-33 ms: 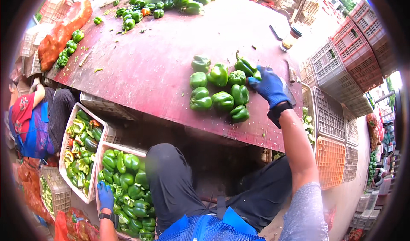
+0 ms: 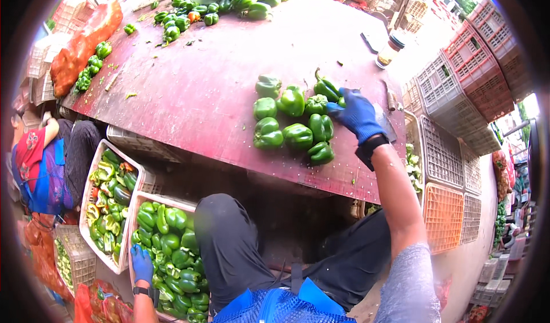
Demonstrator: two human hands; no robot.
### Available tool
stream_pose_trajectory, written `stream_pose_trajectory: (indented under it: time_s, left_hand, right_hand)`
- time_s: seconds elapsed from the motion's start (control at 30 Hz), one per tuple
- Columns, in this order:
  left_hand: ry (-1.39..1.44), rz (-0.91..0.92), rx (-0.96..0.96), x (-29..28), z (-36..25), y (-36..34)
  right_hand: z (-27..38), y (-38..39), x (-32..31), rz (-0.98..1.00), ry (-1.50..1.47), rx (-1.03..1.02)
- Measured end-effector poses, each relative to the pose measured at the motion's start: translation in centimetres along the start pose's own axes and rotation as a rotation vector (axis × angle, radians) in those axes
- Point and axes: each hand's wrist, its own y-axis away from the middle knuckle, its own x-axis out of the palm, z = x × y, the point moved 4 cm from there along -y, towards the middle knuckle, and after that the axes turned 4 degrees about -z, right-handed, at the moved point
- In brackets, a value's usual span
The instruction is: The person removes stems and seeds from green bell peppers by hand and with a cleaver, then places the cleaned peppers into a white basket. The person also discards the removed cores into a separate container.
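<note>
Hands (image 2: 358, 117) gloved, peppers (image 2: 298, 137) on tabletop (image 2: 200, 94), peppers in crate (image 2: 166, 197)

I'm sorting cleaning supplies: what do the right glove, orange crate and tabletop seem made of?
Right glove: probably matte knitted fabric, from its snug, textured look.
Orange crate: likely hard plastic, fairly matte, given its regular lattice.
Tabletop: perhaps coated wood or board, blotchy and faded; glare hides its sheen.

Glossy green peppers (image 2: 298, 135) close together on the reddish tabletop (image 2: 189, 94)
</note>
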Motion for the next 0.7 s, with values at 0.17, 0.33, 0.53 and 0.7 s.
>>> stream_pose_trajectory:
  time_s: [0.17,0.33,0.53,0.7]
  left_hand:
    - [-0.042,-0.003,-0.012,0.2,2.3,-0.4]
    - [0.027,-0.136,-0.056,-4.2,-1.7,0.9]
    - [0.315,-0.447,0.14,-10.9,-8.5,1.6]
    - [0.549,-0.487,0.396,-16.2,-17.9,3.4]
  right_hand:
    - [4.3,-1.0,2.2,0.115,0.036,-0.023]
    - [4.9,-2.3,3.2,0.158,0.025,0.012]
    - [5.4,-1.1,2.8,0.158,0.025,-0.01]
    - [5.4,-1.3,4.0,0.037,-0.038,0.146]
